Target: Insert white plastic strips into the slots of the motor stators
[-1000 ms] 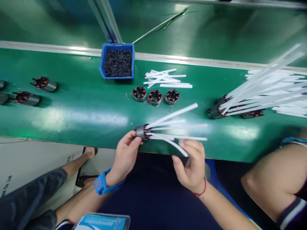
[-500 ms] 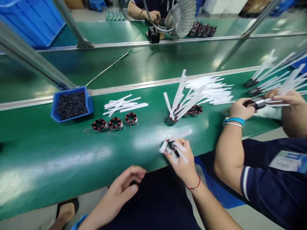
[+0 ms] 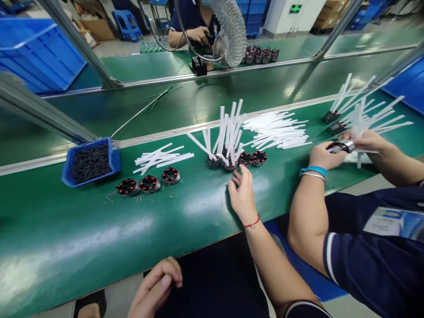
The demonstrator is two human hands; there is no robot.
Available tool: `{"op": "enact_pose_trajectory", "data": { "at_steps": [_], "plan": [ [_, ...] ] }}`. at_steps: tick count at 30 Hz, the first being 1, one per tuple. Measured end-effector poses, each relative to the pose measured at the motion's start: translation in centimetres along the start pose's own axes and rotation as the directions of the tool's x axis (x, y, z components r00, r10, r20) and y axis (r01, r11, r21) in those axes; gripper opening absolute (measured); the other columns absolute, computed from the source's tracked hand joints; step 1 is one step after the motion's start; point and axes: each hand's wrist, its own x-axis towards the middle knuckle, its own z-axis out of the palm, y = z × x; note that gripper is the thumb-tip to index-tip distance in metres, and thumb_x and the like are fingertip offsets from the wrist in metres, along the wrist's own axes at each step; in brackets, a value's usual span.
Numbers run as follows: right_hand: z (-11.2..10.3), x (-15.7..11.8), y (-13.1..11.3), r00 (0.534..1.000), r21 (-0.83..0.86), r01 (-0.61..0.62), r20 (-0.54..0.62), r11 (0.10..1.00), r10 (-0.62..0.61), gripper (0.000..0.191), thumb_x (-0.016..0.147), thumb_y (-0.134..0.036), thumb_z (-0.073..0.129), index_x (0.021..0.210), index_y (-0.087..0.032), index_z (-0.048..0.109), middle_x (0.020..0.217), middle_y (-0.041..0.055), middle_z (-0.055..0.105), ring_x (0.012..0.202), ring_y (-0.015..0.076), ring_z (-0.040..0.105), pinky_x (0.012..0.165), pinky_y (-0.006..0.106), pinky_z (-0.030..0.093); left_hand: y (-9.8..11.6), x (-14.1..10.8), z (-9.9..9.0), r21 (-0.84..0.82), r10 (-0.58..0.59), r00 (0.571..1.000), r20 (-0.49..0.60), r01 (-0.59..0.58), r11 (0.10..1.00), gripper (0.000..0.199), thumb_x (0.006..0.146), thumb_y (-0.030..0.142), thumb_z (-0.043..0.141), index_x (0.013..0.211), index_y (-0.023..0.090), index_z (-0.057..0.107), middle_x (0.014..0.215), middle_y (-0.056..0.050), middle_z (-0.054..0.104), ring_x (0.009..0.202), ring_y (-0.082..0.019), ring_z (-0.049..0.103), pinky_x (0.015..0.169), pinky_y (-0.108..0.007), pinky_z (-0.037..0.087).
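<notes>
- While the right hand (image 3: 243, 194) sits around mid-frame with thumb and fingers apart, nothing shows clamped in it.
- Step, as judged: letting go of a core at the cluster. Next move calls for backing off low, clear of the tall strips, so nothing snags or tips.
- Strip-filled core (image 3: 230, 167): upright on the green bench (image 3: 185, 221), just beyond the right fingertips; touching or apart, can't tell.
- Left hand (image 3: 157, 282): bottom of frame, below bench edge, fingers loosely curled; inside of palm hidden, can't tell if it holds anything.
- Second strip-filled core (image 3: 213, 163) just left of the first; two cores without strips (image 3: 259, 158) just right.
- Large white strip pile (image 3: 278, 130) behind those.
- Left of centre: small strip pile (image 3: 162, 159), three bare cores (image 3: 150, 184) in front, blue bin (image 3: 115, 162) of black pieces beside.
- Right of frame: co-worker's hand (image 3: 323, 157) on another core.
</notes>
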Motion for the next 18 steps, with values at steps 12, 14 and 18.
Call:
{"op": "enact_pose_trajectory", "data": {
  "at_steps": [12, 14, 18],
  "plan": [
    [-1.7, -4.2, 0.5, 0.820, -0.330, 0.480, 0.498, 0.813, -0.282, 0.028, 0.092, -0.035, 0.041, 0.103, -0.021, 0.062, 0.091, 0.0046, 0.068, 0.078, 0.0194, 0.065, 0.068, 0.030, 0.049, 6.6, 2.4, 2.5, 0.230, 0.252, 0.968, -0.006, -0.243, 0.942, 0.016, 0.089, 0.025, 0.050, 0.080, 0.017, 0.060, 0.080, -0.003, 0.056, 0.073, -0.013, 0.053, 0.069, -0.026, 0.043],
    [-1.6, -3.9, 1.3, 0.825, -0.358, 0.476, 0.498, 0.803, -0.267, 0.034, 0.092, -0.041, 0.038, 0.103, -0.021, 0.063, 0.097, 0.0050, 0.069, 0.082, 0.0204, 0.067, 0.067, 0.030, 0.051, 7.1, 2.0, 1.7, 0.344, 0.236, 0.966, 0.105, -0.259, 0.903, 0.012, 0.087, 0.021, 0.051, 0.082, 0.017, 0.061, 0.083, -0.003, 0.060, 0.077, -0.014, 0.056, 0.072, -0.026, 0.045],
    [-1.3, -2.1, 3.8, 0.757, -0.280, 0.538, 0.576, 0.795, -0.309, 0.037, 0.087, -0.047, 0.041, 0.098, -0.020, 0.065, 0.094, 0.0052, 0.071, 0.078, 0.0212, 0.069, 0.063, 0.030, 0.054, 8.1, 1.6, -3.4, 0.592, 0.391, 0.920, 0.024, -0.328, 0.736, 0.012, 0.086, 0.018, 0.050, 0.089, 0.018, 0.062, 0.098, -0.006, 0.061, 0.094, -0.017, 0.057, 0.087, -0.029, 0.045]
  ]
}}
